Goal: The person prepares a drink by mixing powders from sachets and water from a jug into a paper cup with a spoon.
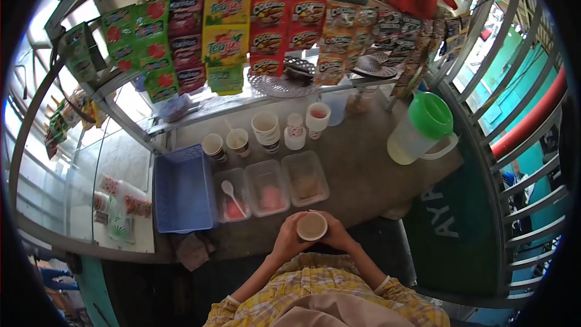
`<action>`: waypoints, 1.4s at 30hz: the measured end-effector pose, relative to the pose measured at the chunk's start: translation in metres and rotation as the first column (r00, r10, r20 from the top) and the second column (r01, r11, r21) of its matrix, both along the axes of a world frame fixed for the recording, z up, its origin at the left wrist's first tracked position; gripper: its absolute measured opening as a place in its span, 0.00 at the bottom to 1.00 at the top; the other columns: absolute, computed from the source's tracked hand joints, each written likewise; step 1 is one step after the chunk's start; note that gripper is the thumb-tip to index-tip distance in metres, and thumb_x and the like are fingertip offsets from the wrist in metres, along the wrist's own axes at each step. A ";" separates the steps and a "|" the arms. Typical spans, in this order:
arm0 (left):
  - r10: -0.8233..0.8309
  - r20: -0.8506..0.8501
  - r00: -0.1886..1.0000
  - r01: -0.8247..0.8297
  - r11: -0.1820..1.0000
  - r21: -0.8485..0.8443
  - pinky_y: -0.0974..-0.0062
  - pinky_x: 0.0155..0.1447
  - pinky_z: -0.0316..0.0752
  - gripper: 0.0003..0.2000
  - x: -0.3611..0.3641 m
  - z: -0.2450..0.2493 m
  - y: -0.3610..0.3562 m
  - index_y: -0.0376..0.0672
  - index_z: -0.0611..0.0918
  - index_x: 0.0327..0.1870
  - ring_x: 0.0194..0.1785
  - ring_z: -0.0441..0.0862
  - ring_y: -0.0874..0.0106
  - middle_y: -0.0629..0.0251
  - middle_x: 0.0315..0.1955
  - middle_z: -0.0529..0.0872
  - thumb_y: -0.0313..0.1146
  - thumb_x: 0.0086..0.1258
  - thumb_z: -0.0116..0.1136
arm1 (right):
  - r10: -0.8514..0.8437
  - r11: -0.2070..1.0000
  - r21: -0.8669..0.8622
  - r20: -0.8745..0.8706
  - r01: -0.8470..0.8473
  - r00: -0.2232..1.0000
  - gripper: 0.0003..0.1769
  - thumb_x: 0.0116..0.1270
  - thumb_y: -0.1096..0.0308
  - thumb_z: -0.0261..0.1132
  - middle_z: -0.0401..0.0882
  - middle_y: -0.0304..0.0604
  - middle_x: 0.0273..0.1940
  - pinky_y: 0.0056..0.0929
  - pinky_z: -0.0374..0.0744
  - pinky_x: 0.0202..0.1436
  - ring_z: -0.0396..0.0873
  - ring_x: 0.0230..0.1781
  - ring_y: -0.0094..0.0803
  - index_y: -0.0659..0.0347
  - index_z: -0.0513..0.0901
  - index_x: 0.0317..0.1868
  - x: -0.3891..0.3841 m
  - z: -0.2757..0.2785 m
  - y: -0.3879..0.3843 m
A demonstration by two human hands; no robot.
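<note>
A paper cup (311,226) is held upright close to my body at the counter's front edge, its pale inside facing up. My left hand (288,237) wraps round one side of it and my right hand (336,234) round the other. Just beyond stand three clear plastic tubs. The left tub (220,189) holds something red and a white spoon (232,197). Something pink lies in the middle tub (257,177), and brown stuff in the right tub (301,169), which is nearest my hands.
Behind the tubs are a tall cup stack (266,133) and several other cups. A blue basket (184,188) sits left; a green-lidded pitcher (419,130) stands right. Drink sachets (269,30) hang along the rail. A brown cloth (193,251) hangs at the front edge.
</note>
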State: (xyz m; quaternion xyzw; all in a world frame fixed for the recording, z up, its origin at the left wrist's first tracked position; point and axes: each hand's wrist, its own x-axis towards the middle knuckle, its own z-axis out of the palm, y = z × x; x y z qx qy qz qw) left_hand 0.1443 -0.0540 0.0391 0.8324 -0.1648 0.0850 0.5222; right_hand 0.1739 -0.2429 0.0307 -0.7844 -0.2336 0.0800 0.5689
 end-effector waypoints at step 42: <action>0.124 -0.021 0.992 -0.126 0.984 -0.123 0.62 0.61 0.73 0.46 0.100 -0.005 -0.159 0.40 0.59 0.68 0.59 0.77 0.55 0.49 0.56 0.74 0.37 0.52 0.79 | -0.831 0.554 0.240 0.093 0.797 0.549 0.15 0.69 0.62 0.62 0.79 0.42 0.33 0.32 0.78 0.38 0.80 0.32 0.31 0.61 0.78 0.50 0.307 -0.037 -0.516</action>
